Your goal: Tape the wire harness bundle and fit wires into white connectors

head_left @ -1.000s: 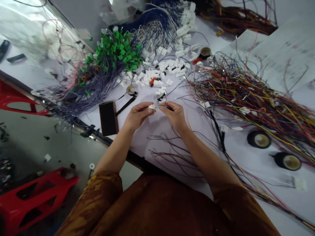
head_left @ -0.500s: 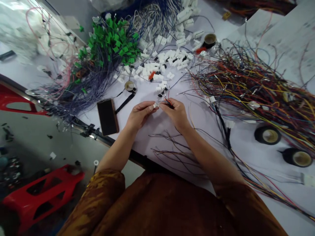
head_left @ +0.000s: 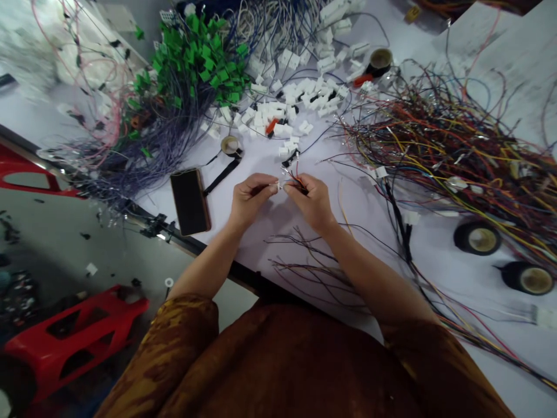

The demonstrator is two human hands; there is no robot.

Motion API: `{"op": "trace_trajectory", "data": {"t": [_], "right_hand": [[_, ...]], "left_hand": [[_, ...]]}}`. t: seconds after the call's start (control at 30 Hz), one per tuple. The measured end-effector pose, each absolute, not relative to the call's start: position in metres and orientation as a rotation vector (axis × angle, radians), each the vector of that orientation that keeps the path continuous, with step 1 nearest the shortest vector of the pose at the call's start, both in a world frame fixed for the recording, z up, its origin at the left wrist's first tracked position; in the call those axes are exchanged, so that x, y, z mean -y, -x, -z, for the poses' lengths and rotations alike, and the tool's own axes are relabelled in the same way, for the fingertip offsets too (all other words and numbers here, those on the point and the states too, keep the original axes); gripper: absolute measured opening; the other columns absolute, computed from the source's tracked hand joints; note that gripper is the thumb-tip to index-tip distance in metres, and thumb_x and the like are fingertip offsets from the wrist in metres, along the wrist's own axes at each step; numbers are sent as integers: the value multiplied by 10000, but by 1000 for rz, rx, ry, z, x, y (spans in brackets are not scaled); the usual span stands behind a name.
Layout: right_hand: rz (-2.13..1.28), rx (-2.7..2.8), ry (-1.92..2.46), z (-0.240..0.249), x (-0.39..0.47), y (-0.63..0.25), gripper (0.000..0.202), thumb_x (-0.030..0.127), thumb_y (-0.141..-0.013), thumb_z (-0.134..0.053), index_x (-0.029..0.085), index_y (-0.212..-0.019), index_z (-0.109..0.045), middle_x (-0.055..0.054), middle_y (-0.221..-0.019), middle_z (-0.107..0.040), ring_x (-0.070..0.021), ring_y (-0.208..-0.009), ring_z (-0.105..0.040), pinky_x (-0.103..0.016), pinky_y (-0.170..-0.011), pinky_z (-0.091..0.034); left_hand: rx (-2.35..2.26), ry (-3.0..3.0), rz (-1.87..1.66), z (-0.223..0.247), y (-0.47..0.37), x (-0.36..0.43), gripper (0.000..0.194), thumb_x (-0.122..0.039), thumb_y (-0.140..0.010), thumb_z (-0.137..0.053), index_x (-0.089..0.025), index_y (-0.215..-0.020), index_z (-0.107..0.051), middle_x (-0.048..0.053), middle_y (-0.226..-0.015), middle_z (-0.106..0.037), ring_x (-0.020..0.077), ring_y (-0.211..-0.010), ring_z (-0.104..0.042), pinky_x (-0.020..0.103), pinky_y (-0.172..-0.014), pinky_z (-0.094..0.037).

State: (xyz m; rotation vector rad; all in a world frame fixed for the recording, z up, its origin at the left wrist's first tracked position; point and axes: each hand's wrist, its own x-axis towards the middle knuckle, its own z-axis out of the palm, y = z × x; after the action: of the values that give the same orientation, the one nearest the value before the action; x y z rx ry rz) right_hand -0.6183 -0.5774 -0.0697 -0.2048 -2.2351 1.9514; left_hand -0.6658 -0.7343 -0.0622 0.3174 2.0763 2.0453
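Over the white table, my left hand (head_left: 251,200) pinches a small white connector (head_left: 279,185) between thumb and forefinger, so little of it shows. Close beside it, my right hand (head_left: 311,201) is closed on a few thin wires (head_left: 297,182), some orange-red and some dark, with metal terminals at their ends. The thumbs almost meet at the connector; whether a wire end sits inside it I cannot tell. Just beyond the fingertips lie several loose white connectors (head_left: 289,148). Dark loose wires (head_left: 313,264) lie under my right forearm.
A phone (head_left: 190,202) and a small tape roll (head_left: 230,146) lie left. Green connectors (head_left: 209,64) on purple wires are heaped at the back left. A big bundle of coloured wires (head_left: 444,133) and black tape rolls (head_left: 477,238) fill the right. The table edge (head_left: 243,277) runs nearby.
The connector in my left fingers is now more covered, and the two hands stay close together. The whole view has shifted slightly.
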Motion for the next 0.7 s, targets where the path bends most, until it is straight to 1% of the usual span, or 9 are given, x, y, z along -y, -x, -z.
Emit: {"op": "trace_trajectory", "data": {"t": [0.1, 0.23, 0.37, 0.47, 0.6, 0.7], "right_hand": [[-1958, 2300, 176, 68, 573, 619, 233, 306, -836, -611, 193, -669, -494, 20, -667, -522, -110, -656, -438, -268, -646, -372], [-1928, 2300, 169, 66, 570, 618, 209, 308, -856, -595, 195, -709, -500, 21, -695, -521, -110, -673, -438, -269, -665, -376], [-1910, 2277, 132, 68, 569, 617, 230, 305, -872, -575, 199, -698, -468, 17, -703, -523, -112, -686, -455, -276, -689, -385], [-1915, 2257, 107, 68, 569, 617, 241, 344, -898, -559, 205, -719, -476, 17, -706, -514, -117, -689, -452, -279, -694, -391], [-1898, 2231, 41, 65, 571, 619, 298, 391, -962, -470, 210, -730, -516, -4, -734, -531, -136, -732, -494, -296, -749, -412], [-1877, 2236, 35, 65, 573, 620, 290, 374, -955, -490, 208, -724, -545, -13, -741, -544, -141, -740, -509, -301, -755, -415]], "left_hand": [[-2100, -380, -2024, 62, 666, 735, 202, -331, -675, -887, -224, -803, -773, 28, -847, -735, 127, -777, -672, 260, -729, -547], [-1943, -241, -2077, 66, 665, 734, 202, -323, -700, -872, -226, -843, -768, 7, -808, -736, 96, -678, -650, 241, -679, -547], [-1838, -214, -2099, 67, 663, 730, 224, -307, -664, -895, -200, -795, -748, 8, -829, -741, 94, -706, -661, 230, -698, -548], [-1795, -164, -2057, 62, 663, 729, 257, -357, -682, -881, -192, -814, -735, 9, -791, -727, 102, -692, -664, 226, -659, -545], [-1795, -135, -2075, 54, 666, 732, 269, -418, -739, -834, -189, -806, -711, -8, -699, -658, 71, -607, -597, 196, -594, -514], [-1835, -156, -2124, 52, 667, 734, 275, -406, -721, -850, -211, -858, -713, -19, -740, -644, 60, -580, -576, 193, -547, -495]]}}
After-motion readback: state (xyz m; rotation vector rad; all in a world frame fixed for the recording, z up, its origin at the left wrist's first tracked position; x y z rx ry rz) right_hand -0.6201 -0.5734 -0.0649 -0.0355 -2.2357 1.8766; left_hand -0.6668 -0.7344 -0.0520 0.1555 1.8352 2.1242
